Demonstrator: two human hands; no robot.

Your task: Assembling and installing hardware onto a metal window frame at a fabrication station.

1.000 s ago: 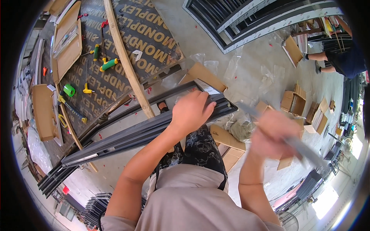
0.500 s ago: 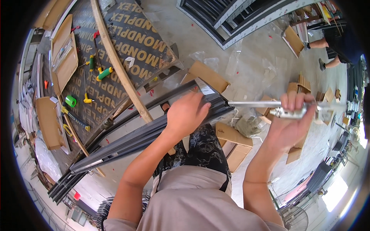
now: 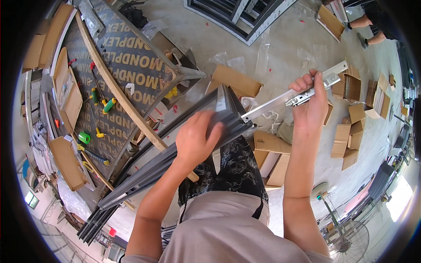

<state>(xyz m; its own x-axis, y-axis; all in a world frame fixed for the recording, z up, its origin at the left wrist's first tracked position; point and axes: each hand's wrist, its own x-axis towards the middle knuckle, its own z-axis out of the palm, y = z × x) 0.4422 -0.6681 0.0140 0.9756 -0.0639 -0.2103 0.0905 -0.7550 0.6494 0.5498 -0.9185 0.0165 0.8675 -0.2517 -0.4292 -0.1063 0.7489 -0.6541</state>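
A dark grey metal window frame (image 3: 153, 165) runs diagonally before me, its near-left end low and its other end by my legs. My left hand (image 3: 195, 139) lies over its upper side, fingers and thumb curled around it, a little blurred. In my right hand (image 3: 310, 103), to the right, is a flat silver metal strip (image 3: 272, 103) with a lock-like mechanism (image 3: 303, 97) on it. The strip slopes up to the right; its lower tip meets the frame's end, and whether it is inside cannot be seen.
A board-topped workbench (image 3: 127, 57) at the left holds screwdrivers (image 3: 109, 105), a green tape roll (image 3: 84, 137) and a wooden strip (image 3: 118, 90). Cardboard boxes (image 3: 348, 136) lie on the floor at right. Finished dark frames (image 3: 245, 26) lie at the top; a fan (image 3: 346, 241) stands lower right.
My right hand has moved up and left, tilting the strip from nearly level to sloping upward. My left hand has shifted left and down along the frame. The view has turned slightly.
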